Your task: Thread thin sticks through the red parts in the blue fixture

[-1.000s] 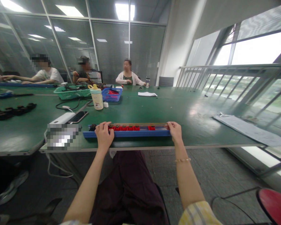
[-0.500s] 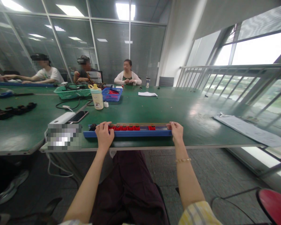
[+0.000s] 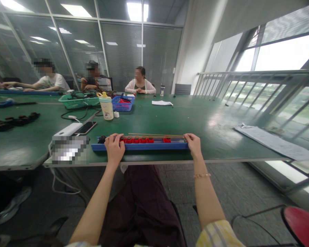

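Blue tray (image 3: pixel 154 147) under half-curled L hand (image 3: pixel 115 148), grip unclear; R hand (image 3: pixel 193 144) pinching thin rods (image 3: pixel 157 135) nr tray's R end.

Office-like workroom: blinds (image 3: pixel 158 51) behind glass partition (image 3: pixel 121 48), green worktable (image 3: pixel 201 116), seated co-workers (image 3: pixel 147 86).

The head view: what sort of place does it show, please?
Probably a shared workroom: people sit beyond a green table, a blue tray on it holds small red pieces, and a glass wall stands behind them.
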The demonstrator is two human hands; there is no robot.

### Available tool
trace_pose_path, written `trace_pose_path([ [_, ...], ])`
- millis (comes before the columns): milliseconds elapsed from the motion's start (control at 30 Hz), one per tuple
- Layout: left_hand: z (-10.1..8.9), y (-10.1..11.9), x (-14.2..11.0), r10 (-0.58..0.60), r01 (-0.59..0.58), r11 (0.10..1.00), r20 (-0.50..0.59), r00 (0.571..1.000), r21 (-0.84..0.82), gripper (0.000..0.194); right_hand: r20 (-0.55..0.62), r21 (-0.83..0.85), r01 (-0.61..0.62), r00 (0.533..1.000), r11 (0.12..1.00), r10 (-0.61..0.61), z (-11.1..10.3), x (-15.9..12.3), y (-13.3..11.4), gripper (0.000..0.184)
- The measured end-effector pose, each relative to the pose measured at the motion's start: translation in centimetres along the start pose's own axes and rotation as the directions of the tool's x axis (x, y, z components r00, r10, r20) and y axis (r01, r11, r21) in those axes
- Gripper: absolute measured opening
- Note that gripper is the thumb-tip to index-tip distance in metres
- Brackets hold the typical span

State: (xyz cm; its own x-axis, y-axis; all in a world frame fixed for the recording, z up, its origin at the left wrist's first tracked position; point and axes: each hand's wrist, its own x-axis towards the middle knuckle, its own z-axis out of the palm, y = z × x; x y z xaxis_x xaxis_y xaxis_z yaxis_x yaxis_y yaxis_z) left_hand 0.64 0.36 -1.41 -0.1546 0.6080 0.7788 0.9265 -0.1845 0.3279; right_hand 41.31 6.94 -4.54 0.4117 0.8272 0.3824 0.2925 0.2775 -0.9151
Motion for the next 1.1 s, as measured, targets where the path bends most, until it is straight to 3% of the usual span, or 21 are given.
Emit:
trace_pose_path([
  [233,-0.1,0.1,0.0,0.000,0.000,1.000,0.007,1.000,-0.006,0.036,-0.109,-0.097,0.014,0.994,0.995,-0.024,-0.9,0.1,0.3,0.046],
  [633,-0.1,0.0,0.0,-0.004,0.004,1.000,0.011,1.000,0.004,0.035,-0.289,-0.009,0.015,0.957,1.000,-0.017,-3.4,1.1,1.2,0.041],
  [833,-0.1,0.0,0.0,-0.007,0.007,1.000,0.018,1.000,-0.002,0.034,-0.465,-0.096,-0.008,0.885,0.995,-0.038,-5.4,1.2,1.3,0.036],
  [1100,-0.1,0.0,0.1,-0.009,0.009,1.000,0.013,1.000,0.003,0.035,-0.607,-0.364,-0.198,0.791,0.910,-0.071,-7.9,0.9,1.5,0.030],
])
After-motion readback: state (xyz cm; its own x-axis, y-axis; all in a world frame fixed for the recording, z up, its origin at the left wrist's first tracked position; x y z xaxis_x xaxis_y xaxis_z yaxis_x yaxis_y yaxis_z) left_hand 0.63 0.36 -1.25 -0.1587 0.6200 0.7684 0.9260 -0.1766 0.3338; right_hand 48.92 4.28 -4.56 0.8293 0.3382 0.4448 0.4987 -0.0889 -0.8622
